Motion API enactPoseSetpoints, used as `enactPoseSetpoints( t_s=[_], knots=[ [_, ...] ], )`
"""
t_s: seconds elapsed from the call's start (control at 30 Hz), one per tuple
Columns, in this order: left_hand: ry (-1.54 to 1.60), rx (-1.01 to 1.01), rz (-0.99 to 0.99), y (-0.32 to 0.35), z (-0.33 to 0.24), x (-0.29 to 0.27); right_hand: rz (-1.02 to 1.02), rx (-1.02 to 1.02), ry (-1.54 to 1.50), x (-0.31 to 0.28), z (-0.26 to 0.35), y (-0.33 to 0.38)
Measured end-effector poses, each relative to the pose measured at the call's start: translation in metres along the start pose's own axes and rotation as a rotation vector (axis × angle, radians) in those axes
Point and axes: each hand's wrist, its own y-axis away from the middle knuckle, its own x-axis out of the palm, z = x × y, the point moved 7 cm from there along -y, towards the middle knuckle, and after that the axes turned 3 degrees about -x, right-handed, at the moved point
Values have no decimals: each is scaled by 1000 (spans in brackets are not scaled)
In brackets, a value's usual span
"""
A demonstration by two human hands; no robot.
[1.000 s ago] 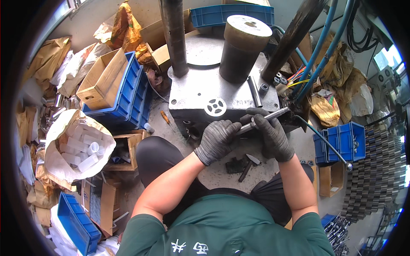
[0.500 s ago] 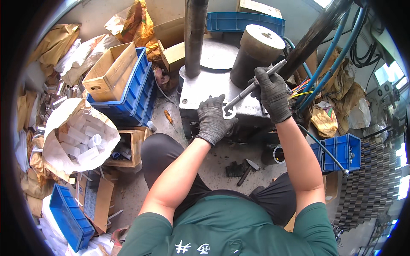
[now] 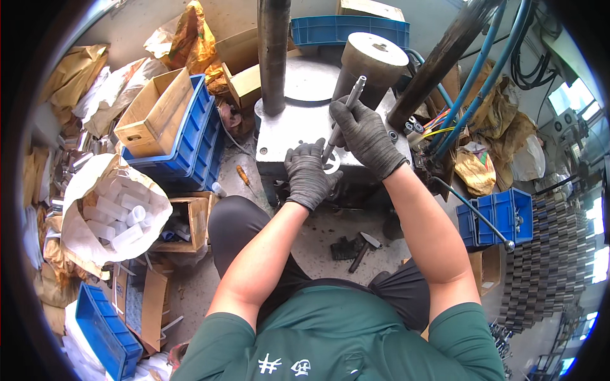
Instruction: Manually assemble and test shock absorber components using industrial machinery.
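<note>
In my right hand, gloved in grey, a long stepped metal rod is gripped at a steep tilt. Its lower end meets a small white ring near the front edge of the press's metal plate; whether it passes through the ring I cannot tell. My left hand, also gloved, rests at that edge with the ring held between thumb and fingers. Part of the ring is hidden by the glove. Behind my right hand stands a thick steel cylinder.
Two dark columns flank the plate. A wooden box on stacked blue crates and a sack of clear plastic tubes stand left. A hammer and an orange-handled screwdriver lie on the floor. Right is a lever.
My right hand has moved left, bringing the rod more upright over the ring. The left hand keeps hold of the ring. The whole view has shifted slightly.
</note>
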Motion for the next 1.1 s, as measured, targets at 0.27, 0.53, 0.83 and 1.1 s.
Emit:
enactPoseSetpoints(
  t_s=[0.27, 0.53, 0.83, 1.1],
  knots=[
    [14, -15, 29, -3, 15, 28, 115, -559, 345, 14, 38, 85],
    [410, 478, -192, 51, -81, -11, -52, -481, 331, -63, 61, 168],
    [927, 39, 756, 100, -121, 82, -94, 64, 234, -90, -6, 154],
    [1101, -347, 1168, 175, -138, 153, -50, 330, 378, -106, -153, 153]
  ],
)
